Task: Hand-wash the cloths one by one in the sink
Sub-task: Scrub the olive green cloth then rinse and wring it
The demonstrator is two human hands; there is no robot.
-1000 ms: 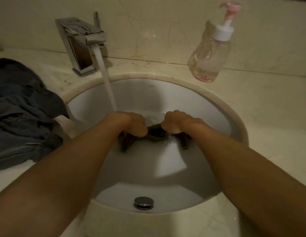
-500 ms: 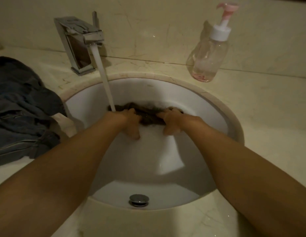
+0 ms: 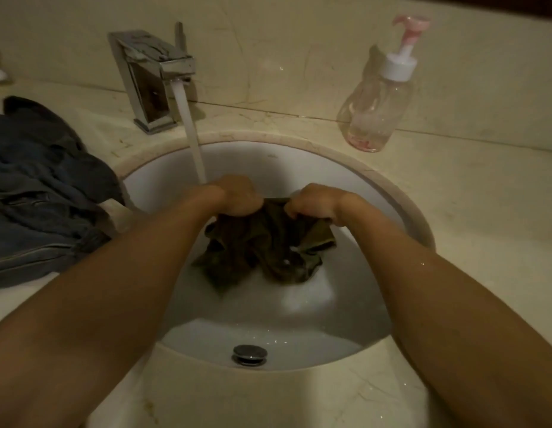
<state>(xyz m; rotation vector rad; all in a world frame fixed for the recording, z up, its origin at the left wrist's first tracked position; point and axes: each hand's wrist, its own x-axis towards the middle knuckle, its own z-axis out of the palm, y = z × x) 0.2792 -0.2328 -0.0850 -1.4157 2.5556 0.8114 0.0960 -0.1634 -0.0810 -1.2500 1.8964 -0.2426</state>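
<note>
Over the middle of the sink (image 3: 299, 162), the left hand (image 3: 237, 196) and right hand (image 3: 311, 205) each clenched the top edge of a dark olive cloth (image 3: 262, 248), which hung bunched. Soaked, it looked limp and heavy; gathered folds seemed the surest hold.

Gripped cloth (image 3: 262, 248) noted as ribbed, wet, matt fabric. Sink (image 3: 268, 162) beneath the grip: glossy white ceramic. Tap (image 3: 151, 75) beyond the grip: polished metal. Bottle (image 3: 376, 112) beyond, rightward: clear plastic. Counter (image 3: 469, 211): smooth veined stone.

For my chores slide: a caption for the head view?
A dark cloth gripped by left hand and right hand in the sink, tap running.
</note>
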